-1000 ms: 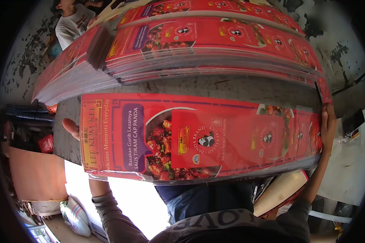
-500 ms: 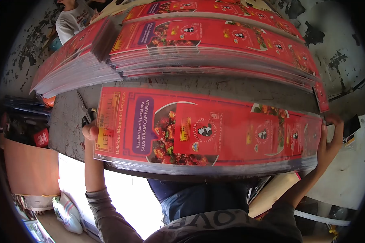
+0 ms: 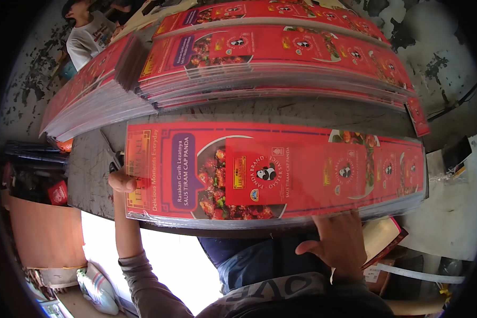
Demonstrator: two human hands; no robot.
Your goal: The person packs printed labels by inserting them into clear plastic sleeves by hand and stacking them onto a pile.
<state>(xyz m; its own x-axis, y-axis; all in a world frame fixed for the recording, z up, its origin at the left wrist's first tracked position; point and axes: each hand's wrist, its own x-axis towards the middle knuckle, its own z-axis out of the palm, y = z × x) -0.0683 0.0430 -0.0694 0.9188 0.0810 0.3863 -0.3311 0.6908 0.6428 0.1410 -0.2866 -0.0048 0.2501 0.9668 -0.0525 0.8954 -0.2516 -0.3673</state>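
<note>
The front stack [image 3: 270, 175] of red printed sheets lies along the near edge of the surface [image 3: 90, 180]. The left hand [image 3: 123, 183] is at its left end, thumb by the corner; the fingers are partly hidden, so I cannot tell how firmly they grip. The right hand [image 3: 339, 241] is at the near long side, thumb spread wide and fingertips out of sight beneath the sheets' edge.

The sheets look glossy and slick, so a push from one side alone could fan them out of line. With no hand at the right end, that end could swing, and a pull toward the body could tip sheets off the near edge.

Beside the left hand lies what looks like scissors [image 3: 113, 159], close enough to be knocked or caught under a sheet. Behind, the middle stack [image 3: 275, 53] and left stack [image 3: 87, 98] limit room to slide away from the body. A small strip [image 3: 418, 116] juts out at the middle stack's right end. Farther back is another person [image 3: 87, 40].
</note>
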